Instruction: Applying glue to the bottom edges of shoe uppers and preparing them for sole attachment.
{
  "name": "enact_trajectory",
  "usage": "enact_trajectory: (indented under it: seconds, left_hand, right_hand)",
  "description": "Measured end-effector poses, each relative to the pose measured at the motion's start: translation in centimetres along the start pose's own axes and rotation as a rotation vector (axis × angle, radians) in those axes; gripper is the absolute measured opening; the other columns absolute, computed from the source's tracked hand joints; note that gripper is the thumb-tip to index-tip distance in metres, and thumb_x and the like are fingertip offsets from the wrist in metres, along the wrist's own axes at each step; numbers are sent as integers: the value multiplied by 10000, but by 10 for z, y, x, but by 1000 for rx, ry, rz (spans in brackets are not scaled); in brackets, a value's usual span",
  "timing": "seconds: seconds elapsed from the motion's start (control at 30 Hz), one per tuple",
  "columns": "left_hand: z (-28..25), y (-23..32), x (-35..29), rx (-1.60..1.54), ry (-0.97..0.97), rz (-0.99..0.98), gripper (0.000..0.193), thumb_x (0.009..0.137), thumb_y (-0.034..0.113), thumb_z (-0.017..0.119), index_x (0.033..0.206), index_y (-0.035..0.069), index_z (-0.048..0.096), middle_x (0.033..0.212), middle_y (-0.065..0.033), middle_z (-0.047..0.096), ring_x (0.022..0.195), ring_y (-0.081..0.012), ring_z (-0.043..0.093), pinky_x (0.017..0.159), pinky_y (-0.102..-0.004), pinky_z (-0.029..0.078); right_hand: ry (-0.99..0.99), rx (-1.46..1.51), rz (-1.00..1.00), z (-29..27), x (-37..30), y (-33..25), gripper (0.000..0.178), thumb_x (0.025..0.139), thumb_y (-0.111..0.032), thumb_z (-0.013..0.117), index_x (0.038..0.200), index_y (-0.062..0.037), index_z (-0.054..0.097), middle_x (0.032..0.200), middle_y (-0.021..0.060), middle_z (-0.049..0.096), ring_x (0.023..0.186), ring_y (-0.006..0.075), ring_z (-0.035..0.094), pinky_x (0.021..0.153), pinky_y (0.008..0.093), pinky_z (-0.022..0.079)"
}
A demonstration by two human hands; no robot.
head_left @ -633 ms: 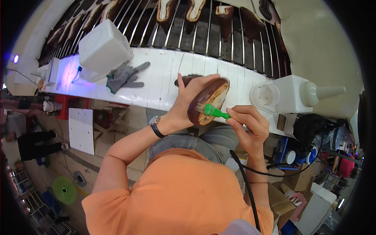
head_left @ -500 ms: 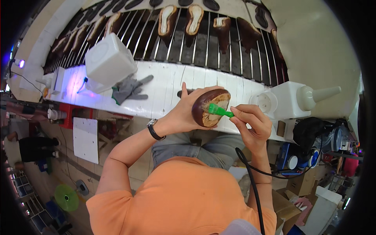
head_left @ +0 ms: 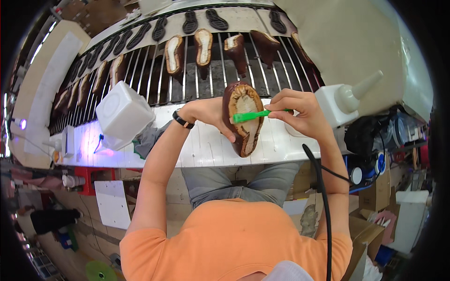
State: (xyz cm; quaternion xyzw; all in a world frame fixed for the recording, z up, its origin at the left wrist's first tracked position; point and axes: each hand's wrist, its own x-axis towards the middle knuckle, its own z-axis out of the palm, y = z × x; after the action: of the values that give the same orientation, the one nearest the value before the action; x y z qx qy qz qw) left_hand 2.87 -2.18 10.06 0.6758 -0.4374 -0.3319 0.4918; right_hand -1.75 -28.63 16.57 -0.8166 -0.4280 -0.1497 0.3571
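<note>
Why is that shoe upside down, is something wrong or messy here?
Nothing stands out. The left hand holds the brown shoe bottom-up so the right hand can reach it with a green brush. No spill or damage shows on the white bench.

A white planked counter (head_left: pixel 201 150) ran across the view. On it sat a white box (head_left: pixel 123 114), a grey glove (head_left: pixel 146 139) just beside it, and a white bottle (head_left: pixel 344 100) with a cone spout at the right end. Behind it, a wire rack (head_left: pixel 197 70) carried brown shoes (head_left: pixel 204 47), soles up.
</note>
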Motion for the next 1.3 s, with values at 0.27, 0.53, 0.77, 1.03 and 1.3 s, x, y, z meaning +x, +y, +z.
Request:
enact_trajectory:
  seconds: [0.27,0.53,0.77,1.03,1.3]
  left_hand:
    - [-11,-6,-9,-95,3,-111,676,600,105,915,1185,-5,593,1133,-59,654,1027,-129,567,947,-287,464]
    - [5,-8,-21,-314,97,-179,895,494,-3,930,1289,12,519,1252,-48,597,1136,-156,546,980,-333,463]
    - [-1,-55,-48,-392,171,3,970,481,-21,927,1339,34,479,1313,-54,559,1207,-198,517,1031,-361,420]
    - [4,-82,-57,-601,344,-7,1111,488,1,914,1434,39,333,1453,-110,411,1320,-292,420,1095,-435,376]
    - [9,-70,-62,-585,354,-15,1108,479,26,928,1428,38,355,1448,-106,423,1310,-274,427,1085,-412,384]
  right_hand:
    - [116,224,392,-116,-28,-48,94,879,-58,643,908,22,684,797,15,662,668,77,554,575,206,410]
    - [583,62,644,-274,-127,-133,260,1009,-273,489,1037,-27,568,752,-32,516,456,-24,304,400,138,225]
    - [789,418,367,-357,-257,-116,196,1022,-233,471,992,-41,495,757,-29,400,473,7,280,420,147,236]
    - [1114,711,0,-389,-398,4,213,993,-122,484,1121,43,525,740,2,400,529,47,323,466,196,277]
    - [1637,615,-219,-506,-474,-75,71,913,-53,456,947,-11,504,642,27,410,464,104,349,444,240,307]
